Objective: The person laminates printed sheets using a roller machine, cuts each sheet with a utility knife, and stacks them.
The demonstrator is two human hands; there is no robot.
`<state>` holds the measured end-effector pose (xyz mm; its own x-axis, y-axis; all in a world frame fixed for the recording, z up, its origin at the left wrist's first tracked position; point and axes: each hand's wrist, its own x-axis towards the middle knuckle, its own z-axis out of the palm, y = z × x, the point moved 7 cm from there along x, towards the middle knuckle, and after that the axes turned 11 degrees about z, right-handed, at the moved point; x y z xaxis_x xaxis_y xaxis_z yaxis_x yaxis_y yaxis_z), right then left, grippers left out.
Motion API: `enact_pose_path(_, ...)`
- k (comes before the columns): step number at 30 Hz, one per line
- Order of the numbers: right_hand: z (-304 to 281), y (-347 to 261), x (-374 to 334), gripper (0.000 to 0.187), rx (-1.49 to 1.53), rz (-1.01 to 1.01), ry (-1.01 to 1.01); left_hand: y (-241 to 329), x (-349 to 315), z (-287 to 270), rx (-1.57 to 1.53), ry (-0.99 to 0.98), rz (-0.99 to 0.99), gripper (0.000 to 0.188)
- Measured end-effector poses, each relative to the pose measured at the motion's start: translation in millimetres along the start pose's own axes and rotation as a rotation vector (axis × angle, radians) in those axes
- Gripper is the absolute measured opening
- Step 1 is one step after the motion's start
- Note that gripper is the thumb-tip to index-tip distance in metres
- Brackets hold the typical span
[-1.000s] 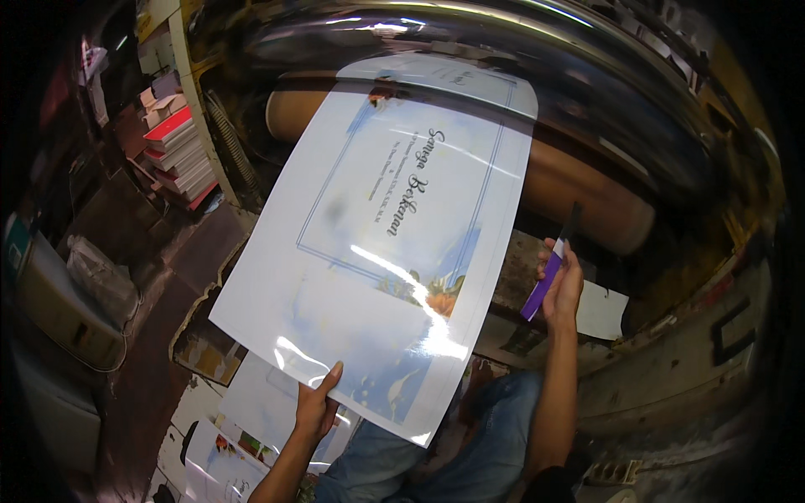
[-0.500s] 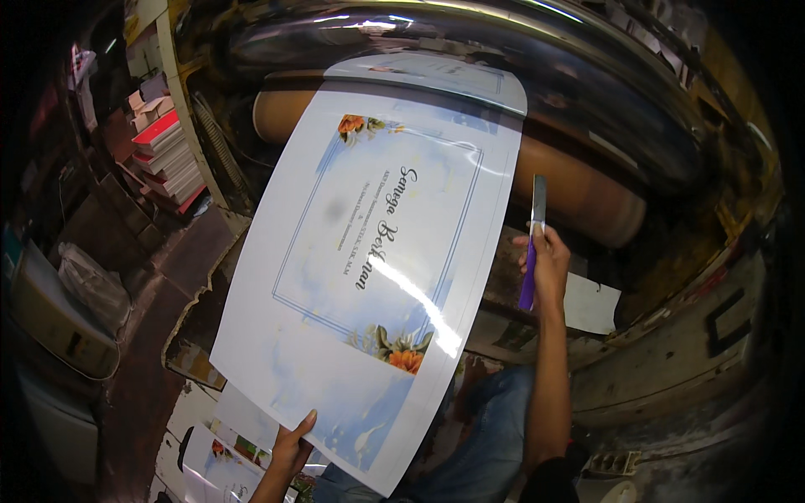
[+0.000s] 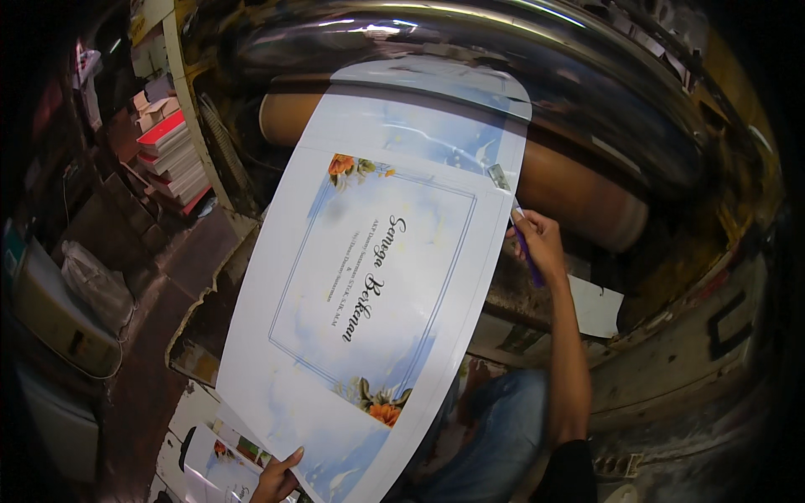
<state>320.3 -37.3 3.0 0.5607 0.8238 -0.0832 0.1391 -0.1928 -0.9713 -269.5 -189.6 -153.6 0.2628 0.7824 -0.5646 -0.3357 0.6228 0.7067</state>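
Note:
A long glossy printed sheet (image 3: pixel 335 251), pale blue with orange flowers and script lettering, hangs down toward me from a large shiny roller (image 3: pixel 419 42). My left hand (image 3: pixel 277 479) pinches its lower left edge, thumb on top. My right hand (image 3: pixel 541 243) is closed round the purple handle of a knife (image 3: pixel 530 258). The knife's flat metal blade reaches over the sheet's right edge, near the seam between two prints. Whether the blade touches the sheet, I cannot tell.
Behind the sheet runs a brown roller (image 3: pixel 579 189). More printed sheets (image 3: pixel 220 469) lie at the lower left. A stack of red-and-white books or boxes (image 3: pixel 172 155) stands at the left. A white paper piece (image 3: pixel 595 306) lies right of my forearm.
The sheet has come further down from the roller, with my left hand lower on it. My right hand has swung the knife from upright beside the sheet to leftward across its edge.

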Motion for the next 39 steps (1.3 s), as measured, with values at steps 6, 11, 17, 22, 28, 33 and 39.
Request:
enact_pose_path(6, 31.8, -8.7, -81.8, 0.032, -0.382, -0.495, 0.583, 36.2, -45.0, -84.6, 0.103, 0.068, -0.117, 0.061)
enact_pose_path(11, 52.8, 3.8, -59.3, 0.060, -0.843, -0.839, 0.205, 1.1, -36.9, -115.0, 0.143, 0.047, -0.044, 0.063)
enact_pose_path(17, 43.4, 2.8, -24.5, 0.053, -0.722, -0.809, 0.021, -5.9, 11.1, -155.3, 0.100, 0.075, 0.089, 0.071)
enact_pose_path(22, 16.5, -44.9, -0.1, 0.051, -0.702, -0.784, -0.032, -13.1, 27.6, -155.3, 0.051, 0.191, 0.252, 0.059)
enact_pose_path(28, 4.8, -94.7, -34.8, 0.039, -0.618, -0.709, -0.059, -25.9, 1.9, -209.0, 0.345, 0.435, 0.062, 0.050)
enact_pose_path(33, -4.9, -116.2, -70.7, 0.045, -0.565, -0.679, -0.119, -72.4, 34.9, -218.5, 0.380, 0.396, 0.007, 0.044)
enact_pose_path(39, -7.5, -110.9, -91.2, 0.043, -0.465, -0.539, -0.171, -116.8, 73.4, -184.7, -0.002, 0.543, 0.177, 0.047)
